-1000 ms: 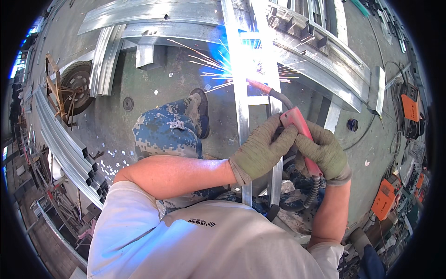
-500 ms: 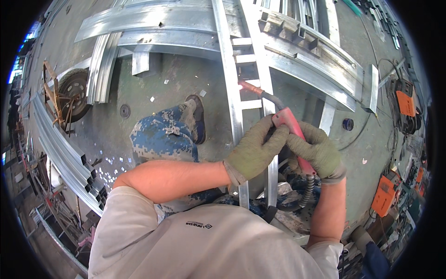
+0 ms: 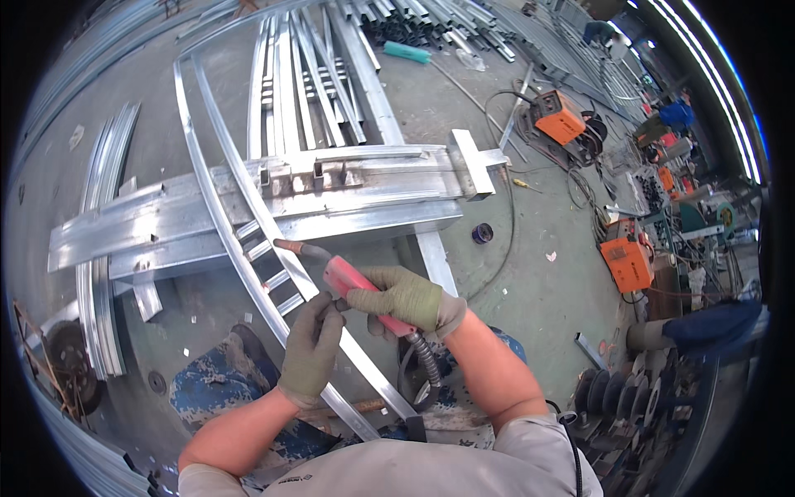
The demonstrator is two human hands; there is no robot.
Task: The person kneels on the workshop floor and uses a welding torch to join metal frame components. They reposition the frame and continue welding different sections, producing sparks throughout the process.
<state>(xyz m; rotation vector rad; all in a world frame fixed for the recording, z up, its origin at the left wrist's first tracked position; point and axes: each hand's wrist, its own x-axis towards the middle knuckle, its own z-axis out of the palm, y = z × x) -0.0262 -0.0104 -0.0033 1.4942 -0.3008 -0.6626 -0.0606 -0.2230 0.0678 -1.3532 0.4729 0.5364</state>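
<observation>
A welding torch [image 3: 344, 281] with a red handle and copper-coloured nozzle is held in my gloved right hand [image 3: 406, 298], its fingers wrapped round the handle. No glow shows at the nozzle, which lies over the right rail of a long ladder-like metal frame [image 3: 231, 156]. My gloved left hand [image 3: 311, 352] is over the frame, just below the front of the handle, its fingers drawn together; what they hold, if anything, is hidden. A ribbed cable [image 3: 429, 364] runs down from the handle. The frame's near end lies between my legs, with several short rungs joining its two rails.
Wide metal beams [image 3: 373, 189] support the frame crosswise. Orange machines [image 3: 626, 263] stand on the right, with cables on the floor. A small dark spool [image 3: 482, 233] lies beyond my right hand. Wheel [image 3: 70, 356] at the left; another person [image 3: 599, 31] at the far right.
The view has swung right. The glow at the torch tip is gone. My left hand has slipped off the handle's side to below its front, while my right hand keeps hold of the torch.
</observation>
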